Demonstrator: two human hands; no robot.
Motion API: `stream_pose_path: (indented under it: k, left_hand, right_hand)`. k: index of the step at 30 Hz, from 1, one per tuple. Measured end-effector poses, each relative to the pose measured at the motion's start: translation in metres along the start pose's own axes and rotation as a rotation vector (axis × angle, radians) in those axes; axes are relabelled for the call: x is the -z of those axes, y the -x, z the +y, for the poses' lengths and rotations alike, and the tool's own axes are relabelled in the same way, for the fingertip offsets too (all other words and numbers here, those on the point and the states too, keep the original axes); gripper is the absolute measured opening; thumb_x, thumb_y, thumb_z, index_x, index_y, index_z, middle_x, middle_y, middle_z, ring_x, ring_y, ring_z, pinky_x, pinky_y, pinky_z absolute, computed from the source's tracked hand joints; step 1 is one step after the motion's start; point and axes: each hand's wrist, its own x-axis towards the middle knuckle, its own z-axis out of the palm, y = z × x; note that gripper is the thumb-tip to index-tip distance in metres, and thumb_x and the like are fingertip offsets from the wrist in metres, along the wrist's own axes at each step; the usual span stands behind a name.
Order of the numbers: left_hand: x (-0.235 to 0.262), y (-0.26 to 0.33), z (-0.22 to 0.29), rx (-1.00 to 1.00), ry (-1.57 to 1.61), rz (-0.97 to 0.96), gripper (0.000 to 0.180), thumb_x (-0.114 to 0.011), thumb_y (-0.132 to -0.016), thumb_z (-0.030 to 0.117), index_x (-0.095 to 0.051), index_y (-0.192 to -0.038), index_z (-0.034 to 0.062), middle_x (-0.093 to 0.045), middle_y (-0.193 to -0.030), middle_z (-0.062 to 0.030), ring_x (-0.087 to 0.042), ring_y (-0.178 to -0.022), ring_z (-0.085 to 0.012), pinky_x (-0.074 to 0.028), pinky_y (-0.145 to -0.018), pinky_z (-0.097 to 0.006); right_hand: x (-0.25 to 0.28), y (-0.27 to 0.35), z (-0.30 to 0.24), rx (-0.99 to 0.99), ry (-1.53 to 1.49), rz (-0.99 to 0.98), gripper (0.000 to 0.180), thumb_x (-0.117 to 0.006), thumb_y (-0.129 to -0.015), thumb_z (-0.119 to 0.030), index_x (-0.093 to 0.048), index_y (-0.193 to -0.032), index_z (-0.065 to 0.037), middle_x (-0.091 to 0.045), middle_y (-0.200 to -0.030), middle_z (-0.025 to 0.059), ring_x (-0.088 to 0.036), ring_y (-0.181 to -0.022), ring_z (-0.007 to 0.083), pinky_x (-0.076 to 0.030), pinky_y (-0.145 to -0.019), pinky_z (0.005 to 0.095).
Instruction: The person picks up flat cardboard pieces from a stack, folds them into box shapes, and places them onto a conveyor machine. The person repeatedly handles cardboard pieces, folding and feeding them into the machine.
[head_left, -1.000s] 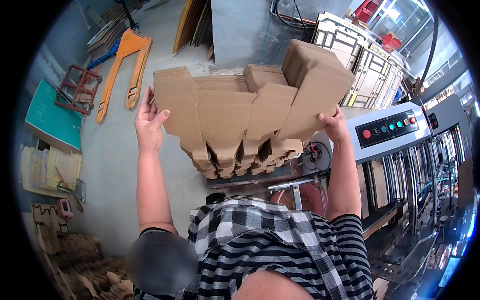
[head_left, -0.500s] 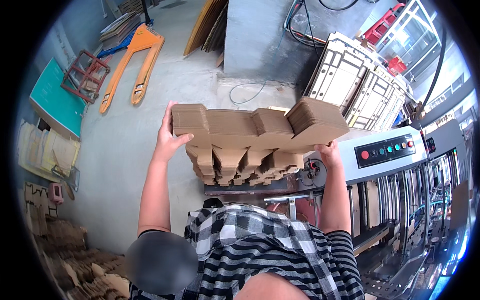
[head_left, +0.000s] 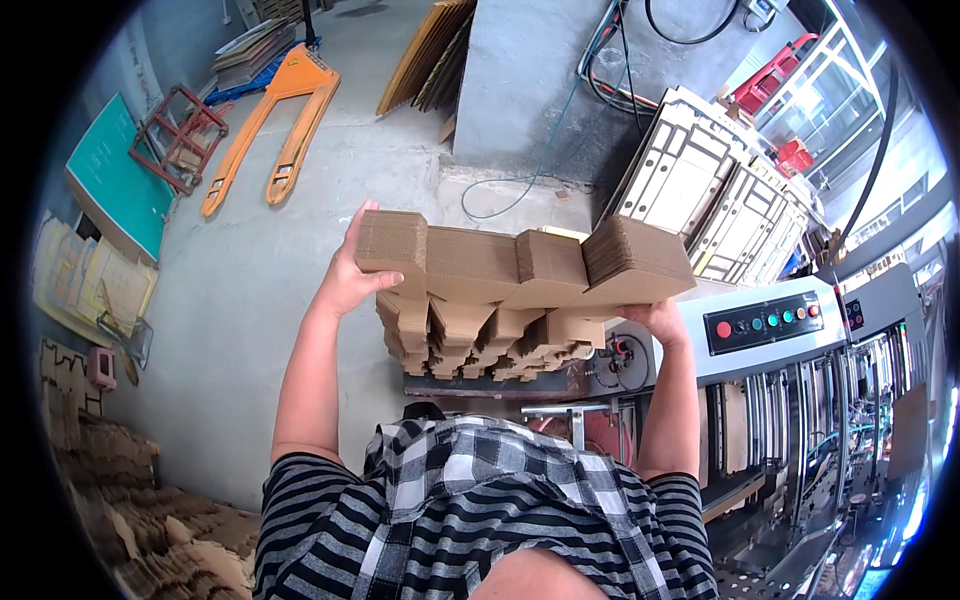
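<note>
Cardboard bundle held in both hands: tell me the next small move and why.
Probably lower the cardboard bundle straight down onto the stack just beneath it. The left hand grips its left end and the right hand supports the right end from below, so it sits roughly level. It hangs right above the stack of like pieces, roughly lined up with them, beside the machine.

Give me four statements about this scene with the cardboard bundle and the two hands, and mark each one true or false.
1. Both hands hold the bundle of cardboard blanks. True: the left hand grips one end, the right hand the other.
2. An orange pallet jack lies on the floor. True.
3. The bundle rests flat on the floor. False: it is held up above a lower cardboard stack.
4. The control panel has no buttons. False: it shows a row of round coloured buttons.
</note>
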Motion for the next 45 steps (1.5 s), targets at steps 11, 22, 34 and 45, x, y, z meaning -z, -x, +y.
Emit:
stream_pose_path:
  k: [11, 22, 34, 45]
  left_hand:
    - [0.007, -0.018, 0.022, 0.155, 0.017, -0.075, 0.089, -0.081, -0.060, 0.013, -0.032, -0.134, 0.0055, -0.051, -0.123, -0.0104, -0.048, -0.117, -0.0228, -0.038, -0.099, -0.035]
    - [0.006, -0.024, 0.061, -0.122, -0.406, -0.021, 0.101, -0.082, -0.055, 0.020, -0.027, -0.139, 0.0064, -0.036, -0.138, -0.0144, -0.032, -0.130, -0.0284, -0.028, -0.106, -0.041]
    - [-0.152, -0.056, 0.092, 0.022, -1.050, -0.383, 0.106, -0.077, -0.057, 0.051, -0.030, -0.134, -0.0048, -0.050, -0.122, -0.0180, -0.046, -0.114, -0.0296, -0.028, -0.102, -0.041]
    - [-0.164, -0.049, 0.076, -0.221, -1.134, -0.206, 0.072, -0.076, -0.059, 0.051, -0.053, -0.101, -0.0032, -0.056, -0.104, -0.0153, -0.052, -0.101, -0.0270, -0.034, -0.092, -0.038]
  right_hand:
    - [0.007, -0.004, -0.007, -0.136, -0.074, 0.024, 0.051, -0.075, -0.059, 0.008, -0.057, -0.107, 0.001, -0.062, -0.100, 0.0077, -0.060, -0.092, 0.0182, -0.052, -0.079, 0.0314]
    - [0.007, -0.010, 0.004, -0.111, -0.039, -0.013, 0.056, -0.078, -0.057, 0.003, -0.056, -0.108, 0.000, -0.061, -0.103, 0.0078, -0.058, -0.096, 0.0177, -0.051, -0.080, 0.0314]
    - [0.005, -0.009, 0.017, -0.116, -0.048, -0.013, 0.056, -0.077, -0.058, 0.004, -0.055, -0.109, -0.001, -0.060, -0.105, 0.0078, -0.058, -0.096, 0.0176, -0.050, -0.081, 0.0316]
    - [0.003, -0.007, 0.009, -0.039, 0.045, 0.001, 0.057, -0.079, -0.059, 0.001, -0.056, -0.110, -0.001, -0.062, -0.104, 0.0072, -0.057, -0.099, 0.0187, -0.048, -0.084, 0.0320]
